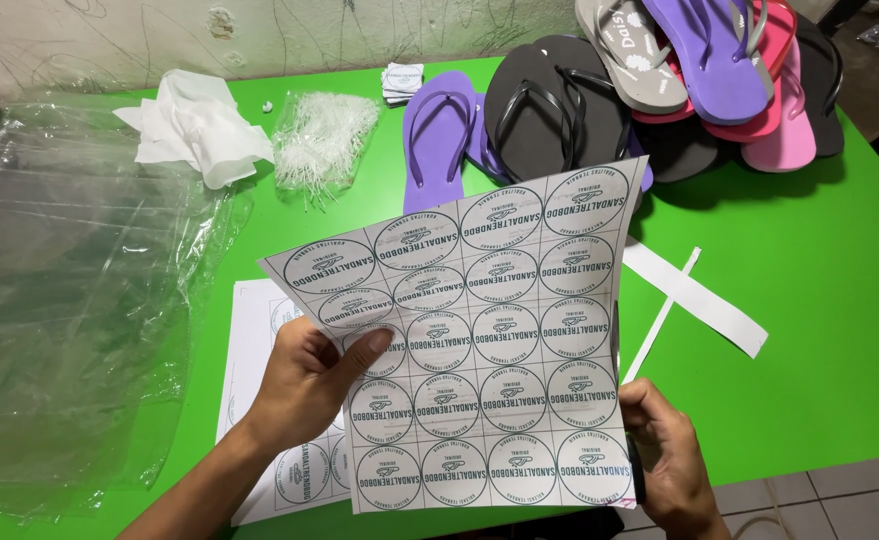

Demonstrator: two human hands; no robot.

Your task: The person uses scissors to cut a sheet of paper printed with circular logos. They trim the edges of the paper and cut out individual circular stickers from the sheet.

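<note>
The person holds a sheet of round printed labels (485,350) up off the green surface (820,300), between both hands, so that the whole grid of circles faces the head camera. The left hand (310,385) has its grip closed on the sheet's left edge, the thumb pressed flat over one of the circles and the fingers behind, which keeps that side steady. The right hand (665,450) is at the lower right edge, fingers curled around the margin; its grip looks closed on the sheet, though the paper hides the fingertips. Pinched from two sides, the sheet bows slightly and its top corners lift, so it stands tilted, not flat. Beneath it, on the surface, more label sheets (260,400) lie flat, just under the left wrist, within easy reach. A white paper strip (705,300) and a thinner one crossing it lie to the right, apart from the hands. Farther off sit a heap of flip-flops (660,90) in purple, black, pink and grey, a bundle of clear plastic fasteners (325,135), crumpled white paper (195,125) and, along the left, a stack of clear plastic bags (70,300).
</note>
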